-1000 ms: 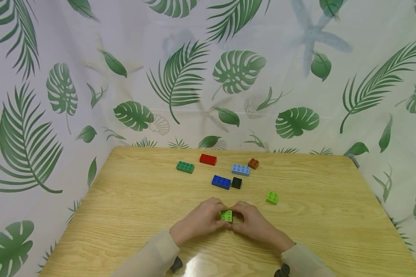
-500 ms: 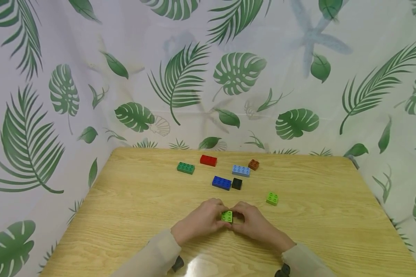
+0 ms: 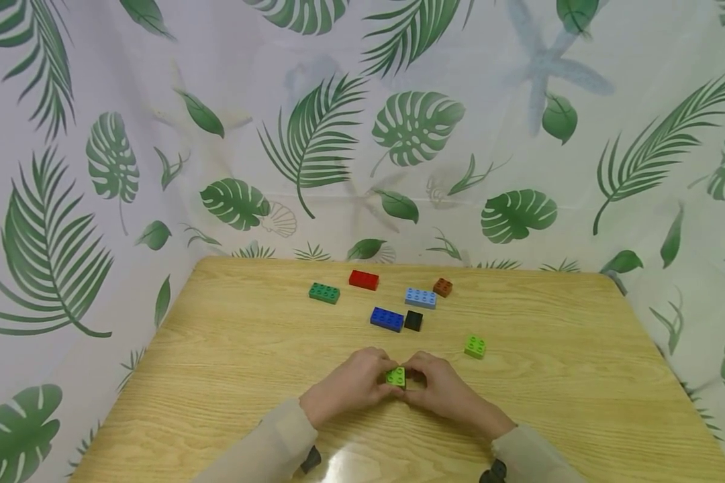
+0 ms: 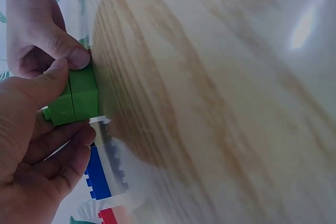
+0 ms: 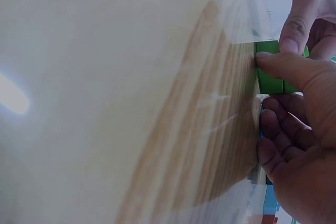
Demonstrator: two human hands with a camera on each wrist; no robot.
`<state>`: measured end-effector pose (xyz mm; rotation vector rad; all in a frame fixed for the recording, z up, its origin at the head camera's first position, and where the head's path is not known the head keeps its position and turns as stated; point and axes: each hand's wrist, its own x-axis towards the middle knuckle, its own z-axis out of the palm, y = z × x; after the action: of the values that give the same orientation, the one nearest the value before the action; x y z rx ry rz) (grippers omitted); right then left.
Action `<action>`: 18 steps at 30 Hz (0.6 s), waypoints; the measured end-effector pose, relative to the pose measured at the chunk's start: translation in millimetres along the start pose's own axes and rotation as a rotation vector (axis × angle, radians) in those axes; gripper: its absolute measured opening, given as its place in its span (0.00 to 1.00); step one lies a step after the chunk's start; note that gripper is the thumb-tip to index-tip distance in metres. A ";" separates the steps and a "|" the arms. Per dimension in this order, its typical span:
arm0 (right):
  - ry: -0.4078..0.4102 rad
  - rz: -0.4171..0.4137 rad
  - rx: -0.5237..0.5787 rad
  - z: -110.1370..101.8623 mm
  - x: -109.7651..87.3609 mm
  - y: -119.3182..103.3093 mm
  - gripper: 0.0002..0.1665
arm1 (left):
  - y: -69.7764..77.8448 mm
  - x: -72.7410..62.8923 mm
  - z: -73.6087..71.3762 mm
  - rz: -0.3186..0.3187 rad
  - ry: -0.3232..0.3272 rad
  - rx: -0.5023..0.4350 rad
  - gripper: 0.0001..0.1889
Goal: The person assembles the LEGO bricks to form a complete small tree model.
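Two bright green 2x2 toy bricks, one on top of the other, stand at the table's near middle, studs up. A thin seam shows between the upper brick and the lower brick in the left wrist view. From the left, my left hand pinches the stack, its thumb near the upper brick. My right hand grips from the other side, with its thumb low on the lower brick in the right wrist view. Fingers hide parts of both bricks.
Behind the hands lie a blue brick, black brick, light blue brick, brown brick, red brick and dark green brick. Another lime brick lies right of them on the wooden table.
Both hands keep their grip on the green bricks, almost still. The head view has shifted very slightly; the loose bricks stay in place.
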<state>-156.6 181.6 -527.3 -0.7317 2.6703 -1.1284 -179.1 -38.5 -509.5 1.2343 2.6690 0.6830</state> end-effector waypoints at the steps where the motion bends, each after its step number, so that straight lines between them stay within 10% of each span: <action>1: 0.001 0.001 -0.001 0.4 -0.3 0.4 0.18 | 0.2 0.0 0.6 0.001 0.002 0.001 0.16; 11: 0.020 0.006 -0.020 0.7 -2.4 2.3 0.18 | 4.6 0.4 7.2 0.014 0.028 0.168 0.19; 18: 0.004 0.021 0.001 0.5 -0.2 1.1 0.19 | -11.9 -10.4 16.9 -0.118 0.060 -0.300 0.22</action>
<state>-156.7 182.1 -528.5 -0.7002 2.6743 -1.1275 -175.5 -47.1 -530.7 0.9853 2.5373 1.0684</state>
